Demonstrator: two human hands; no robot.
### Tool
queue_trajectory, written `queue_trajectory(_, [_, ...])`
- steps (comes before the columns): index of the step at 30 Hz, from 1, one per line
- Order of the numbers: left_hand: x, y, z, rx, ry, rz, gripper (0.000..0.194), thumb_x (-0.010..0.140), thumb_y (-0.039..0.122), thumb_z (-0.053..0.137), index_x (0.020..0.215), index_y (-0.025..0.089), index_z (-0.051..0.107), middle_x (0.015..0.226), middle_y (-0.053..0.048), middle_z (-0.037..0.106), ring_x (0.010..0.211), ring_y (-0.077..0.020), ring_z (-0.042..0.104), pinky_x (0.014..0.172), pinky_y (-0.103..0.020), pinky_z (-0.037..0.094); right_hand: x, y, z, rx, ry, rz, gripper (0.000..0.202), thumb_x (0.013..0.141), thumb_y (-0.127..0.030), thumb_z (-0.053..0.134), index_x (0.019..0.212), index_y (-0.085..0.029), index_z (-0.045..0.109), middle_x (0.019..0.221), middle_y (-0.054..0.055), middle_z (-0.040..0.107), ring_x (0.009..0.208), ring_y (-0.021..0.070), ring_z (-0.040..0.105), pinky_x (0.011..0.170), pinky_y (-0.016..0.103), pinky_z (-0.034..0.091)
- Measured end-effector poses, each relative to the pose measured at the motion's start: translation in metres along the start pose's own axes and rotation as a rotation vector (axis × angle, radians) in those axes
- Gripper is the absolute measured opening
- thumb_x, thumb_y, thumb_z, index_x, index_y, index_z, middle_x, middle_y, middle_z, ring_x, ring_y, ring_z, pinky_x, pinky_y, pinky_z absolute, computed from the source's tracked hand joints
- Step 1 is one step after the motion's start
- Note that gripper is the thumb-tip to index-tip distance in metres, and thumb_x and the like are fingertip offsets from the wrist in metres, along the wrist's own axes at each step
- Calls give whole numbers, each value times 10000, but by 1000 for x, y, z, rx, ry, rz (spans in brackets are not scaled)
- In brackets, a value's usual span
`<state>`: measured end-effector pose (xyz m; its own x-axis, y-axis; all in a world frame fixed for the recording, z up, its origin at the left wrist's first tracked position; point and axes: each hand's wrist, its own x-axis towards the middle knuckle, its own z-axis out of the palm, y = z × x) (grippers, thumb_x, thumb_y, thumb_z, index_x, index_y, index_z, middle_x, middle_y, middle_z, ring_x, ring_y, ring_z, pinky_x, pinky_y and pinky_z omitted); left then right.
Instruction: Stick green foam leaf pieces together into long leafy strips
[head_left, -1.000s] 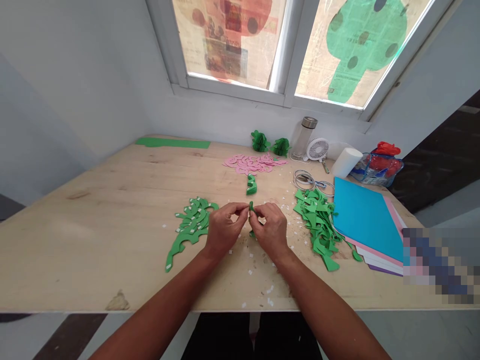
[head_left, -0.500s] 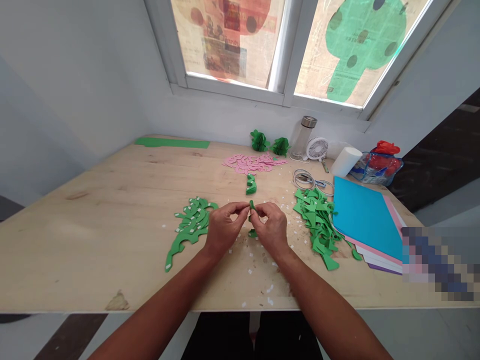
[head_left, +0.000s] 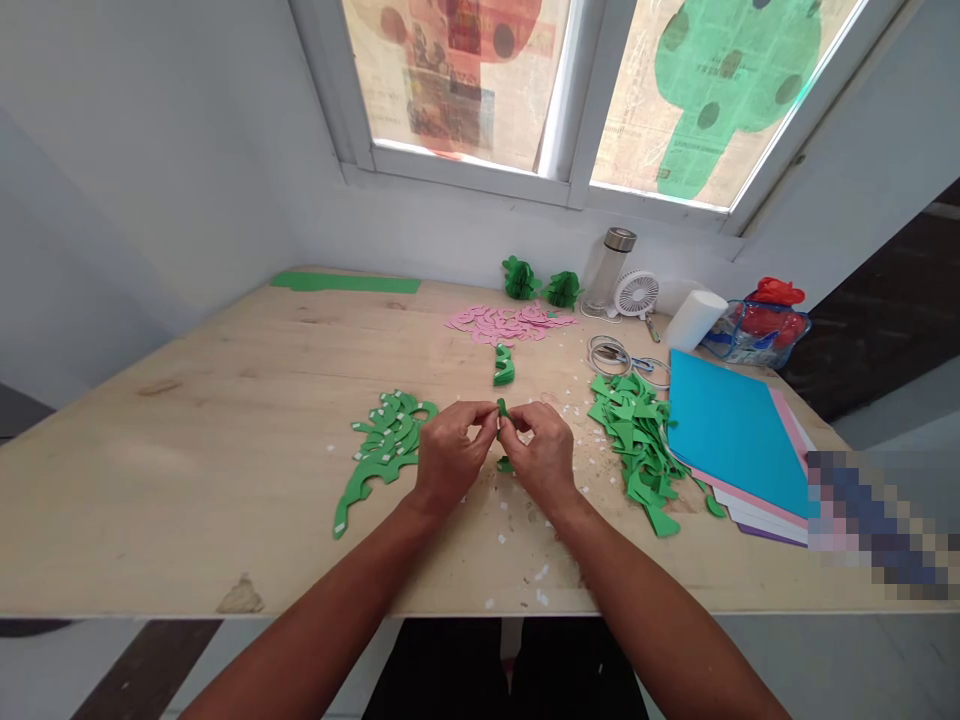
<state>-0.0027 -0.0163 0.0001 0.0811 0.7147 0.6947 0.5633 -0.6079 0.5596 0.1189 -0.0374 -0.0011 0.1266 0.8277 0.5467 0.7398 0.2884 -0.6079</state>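
Observation:
Between my fingertips, above the middle of the table, is a small green paper cutout (head_left: pixel 502 408). My left hand (head_left: pixel 454 447) pinches it from the left, and my right hand (head_left: pixel 541 447) grips its other side with thumb and fingers. Part of the cutout is hidden by the fingers. Just below, another bit of green paper (head_left: pixel 505 465) shows between the hands. Beyond my fingertips lies a small stack of curved green cutouts (head_left: pixel 503 367). Left of my left hand is a fanned pile of green cutouts (head_left: pixel 390 430) with white squares stuck on them.
Green paper scraps (head_left: pixel 637 440) are heaped on the right beside blue, pink and white sheets (head_left: pixel 739 430). Tape rolls (head_left: pixel 609 356), pink cutouts (head_left: pixel 502 325), folded green paper shapes (head_left: pixel 519 279), a bottle (head_left: pixel 607 272), a fan (head_left: pixel 637 294) and a white roll (head_left: pixel 695 320) stand farther back.
Both hands keep their pinch on the green cutout, with only a tiny shift of the fingers. The whole view has tilted slightly; the piles lie as before.

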Motion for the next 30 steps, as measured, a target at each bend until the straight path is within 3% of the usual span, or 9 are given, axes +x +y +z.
queue_trajectory(9, [2, 4, -5, -141, -61, -153, 96, 765, 239, 576, 776, 177, 648, 737, -11, 707, 657, -140, 655, 657, -242, 507, 2, 1, -2, 93, 0, 105, 136, 773, -233, 545, 686, -184, 637, 659, 23, 637, 638, 150, 555, 630, 265, 429])
queue_trajectory(30, [1, -2, -3, -12, -122, -25, 156, 795, 230, 536, 783, 168, 679, 760, -56, 719, 687, -178, 664, 678, -285, 501, 0, 1, -2, -106, 11, -47, 125, 794, -202, 544, 692, -184, 613, 663, 29, 620, 683, 167, 523, 676, 289, 376])
